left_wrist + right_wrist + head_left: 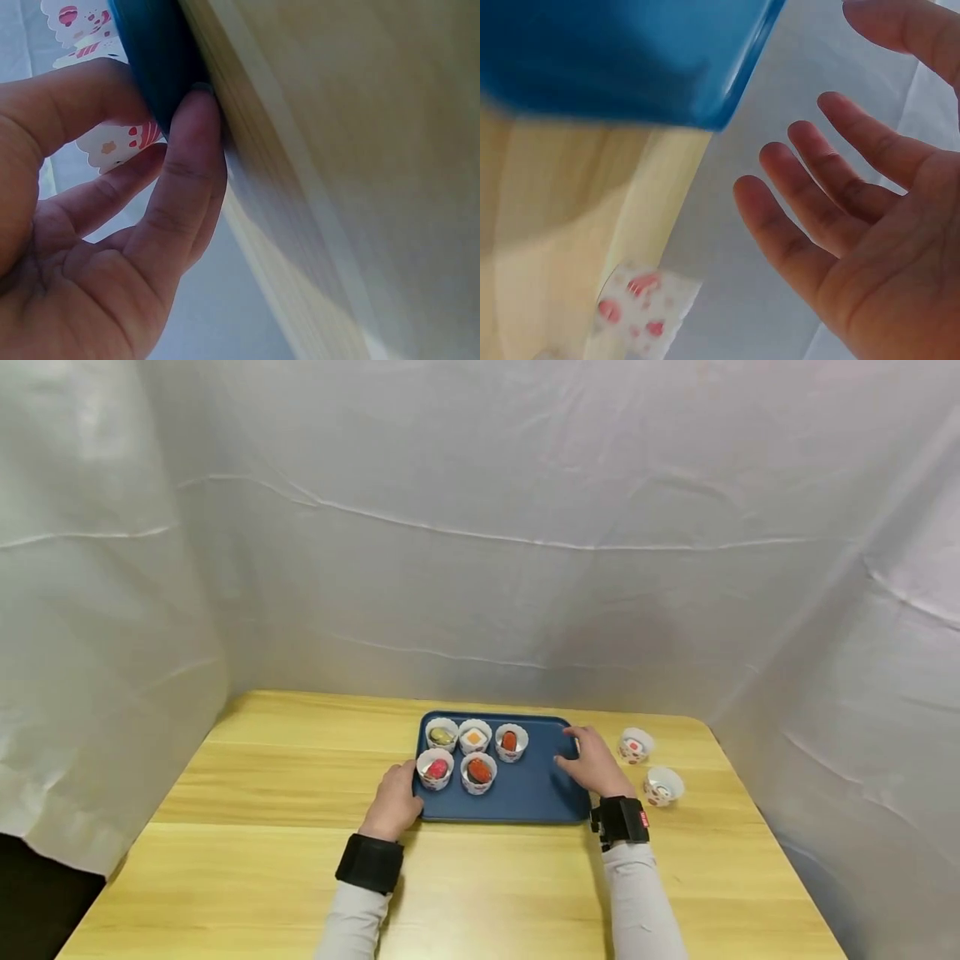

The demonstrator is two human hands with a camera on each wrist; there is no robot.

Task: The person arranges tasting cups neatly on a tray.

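Observation:
A blue tray (536, 785) lies on the wooden table, its left half bearing several paper cups with scalloped rims. The front cups hold a pink piece (437, 768) and an orange-red piece (479, 770). Behind them sit a yellow-green piece (441, 737), a white piece with an orange top (474, 739) and a reddish-brown piece (509, 742), each in its cup. My left hand (393, 802) pinches the tray's left rim, the edge between thumb and fingers in the left wrist view. Over the tray's right end, my right hand (596, 764) holds nothing, its fingers spread apart.
Two more patterned paper cups stand on the table right of the tray: one with a white and red piece (635, 745), the other (663, 786) nearer. A pale sheet (480, 568) hangs behind the table and along both sides.

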